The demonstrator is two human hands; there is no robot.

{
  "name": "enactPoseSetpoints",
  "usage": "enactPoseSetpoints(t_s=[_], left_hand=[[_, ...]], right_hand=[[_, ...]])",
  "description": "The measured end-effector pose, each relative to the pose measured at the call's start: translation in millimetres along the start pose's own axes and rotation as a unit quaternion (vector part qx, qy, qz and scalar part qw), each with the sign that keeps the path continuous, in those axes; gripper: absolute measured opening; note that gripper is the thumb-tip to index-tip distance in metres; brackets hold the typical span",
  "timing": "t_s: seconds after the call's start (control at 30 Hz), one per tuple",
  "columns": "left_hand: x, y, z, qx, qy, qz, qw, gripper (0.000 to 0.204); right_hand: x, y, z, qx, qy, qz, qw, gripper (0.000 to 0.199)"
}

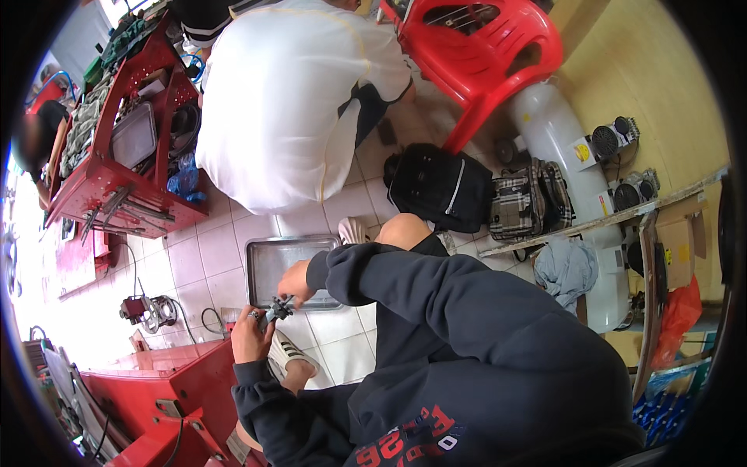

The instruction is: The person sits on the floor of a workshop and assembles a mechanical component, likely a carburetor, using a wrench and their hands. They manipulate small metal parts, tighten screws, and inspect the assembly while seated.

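Observation:
My left hand (249,336) is closed around a small dark metal part (278,310) with several short prongs or teeth; its exact kind is too small to make out. From above, my right hand (296,282) reaches down, its fingertips pinching the top of the same part. Just beyond both hands, a shallow metal tray (280,257) lies on the tiled floor. My right forearm, in a dark sleeve, crosses over the tray's right side.
A person in a white shirt (272,101) bends over ahead. Red metal cabinets (171,381) stand at lower left, a red tool cart (132,183) at far left. Black bag (440,187), plaid bag (525,202), red plastic chair (467,93) and white tank (556,132) are on the right.

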State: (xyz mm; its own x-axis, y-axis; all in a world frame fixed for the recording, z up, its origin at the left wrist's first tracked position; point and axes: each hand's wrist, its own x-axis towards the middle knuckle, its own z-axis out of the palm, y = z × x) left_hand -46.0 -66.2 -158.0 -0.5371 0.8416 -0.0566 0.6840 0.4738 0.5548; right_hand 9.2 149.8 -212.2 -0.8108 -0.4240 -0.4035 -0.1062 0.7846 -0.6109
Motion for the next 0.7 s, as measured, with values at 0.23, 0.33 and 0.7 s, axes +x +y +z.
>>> enactPoseSetpoints(t_s=[0.23,0.33,0.7], left_hand=[[-2.1,-1.8,2.9,0.009,-0.032,-0.012,0.999,0.022],[-1.5,-4.3,2.2,0.003,-0.034,-0.021,0.999,0.024],[-4.8,-5.9,2.6,0.014,-0.062,-0.025,0.998,0.023]], right_hand=[[4.1,1.3,1.4,-0.076,0.041,-0.016,0.996,0.017],[-0.4,-4.0,-6.0,-0.105,0.074,-0.029,0.991,0.017],[11.2,1.8,12.1,-0.007,-0.026,-0.017,0.999,0.018]])
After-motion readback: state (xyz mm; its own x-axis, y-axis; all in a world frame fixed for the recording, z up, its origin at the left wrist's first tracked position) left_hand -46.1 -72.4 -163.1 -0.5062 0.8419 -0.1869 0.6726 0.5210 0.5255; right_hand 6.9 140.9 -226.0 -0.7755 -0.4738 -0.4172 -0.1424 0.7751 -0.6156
